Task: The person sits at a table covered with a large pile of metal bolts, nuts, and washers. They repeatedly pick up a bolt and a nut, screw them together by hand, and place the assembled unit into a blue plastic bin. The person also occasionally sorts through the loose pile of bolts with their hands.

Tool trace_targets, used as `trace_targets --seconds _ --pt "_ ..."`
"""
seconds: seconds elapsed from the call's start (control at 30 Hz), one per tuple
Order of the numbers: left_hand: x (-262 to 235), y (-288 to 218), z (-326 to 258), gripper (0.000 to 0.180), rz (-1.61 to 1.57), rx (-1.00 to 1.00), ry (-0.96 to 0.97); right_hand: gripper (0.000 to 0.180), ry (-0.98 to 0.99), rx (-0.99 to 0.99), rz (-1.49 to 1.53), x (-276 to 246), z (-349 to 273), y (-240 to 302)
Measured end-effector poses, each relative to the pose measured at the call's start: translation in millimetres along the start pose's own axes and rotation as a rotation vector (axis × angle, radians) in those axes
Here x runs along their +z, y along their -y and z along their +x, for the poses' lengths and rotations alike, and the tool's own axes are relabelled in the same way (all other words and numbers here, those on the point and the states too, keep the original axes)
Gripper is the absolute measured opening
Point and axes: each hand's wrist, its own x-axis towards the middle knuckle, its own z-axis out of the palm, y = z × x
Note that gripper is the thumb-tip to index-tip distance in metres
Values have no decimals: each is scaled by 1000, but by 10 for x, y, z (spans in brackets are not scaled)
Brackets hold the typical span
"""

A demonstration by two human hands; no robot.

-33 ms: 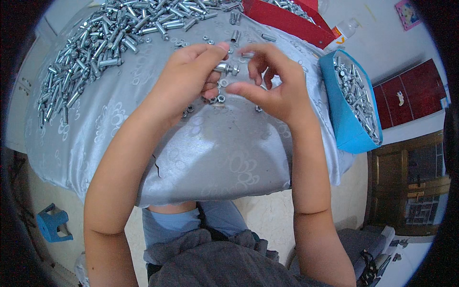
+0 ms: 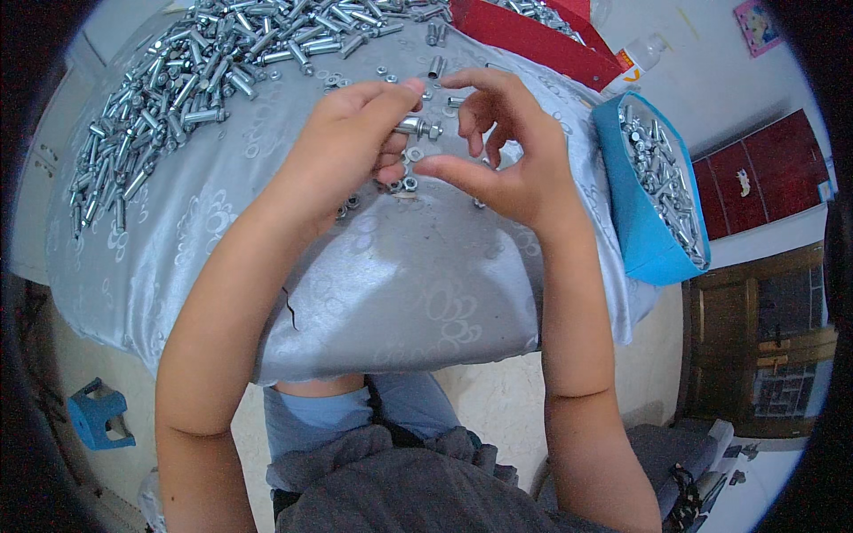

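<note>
Head view: sleeve anchor bolt (image 2: 414, 126) is pinched in left grip (image 2: 355, 131) above tabletop (image 2: 391, 293), nut end (image 2: 434, 131) exposed, apparently for access; right grip (image 2: 524, 169) is held open just beside it.

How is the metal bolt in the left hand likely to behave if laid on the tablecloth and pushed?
The metal bolt looks shiny and solid, so probably stiff and rather heavy for its size. Its rounded body would likely roll on the tablecloth, though the angular nut at its end may hinder that.
</note>
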Motion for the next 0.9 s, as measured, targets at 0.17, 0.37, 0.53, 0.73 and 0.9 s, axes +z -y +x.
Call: trace_targets --seconds 0.17,0.37,0.53,0.73,0.9 --pt "-14 29 16 28 -12 -4 15 23 61 -40 -128 -18 -27 -62" --pt "9 18 12 29 11 -14 -33 26 58 -139 -181 7 -15 -165" --pt "-31 50 38 31 -15 -14 16 24 -8 -108 -153 37 1 -63" --pt "-2 61 37 29 5 -17 20 23 114 -125 -246 -6 -30 -95" --pt "-15 66 47 31 47 -34 25 27 150 -126 -272 -8 -25 -156"
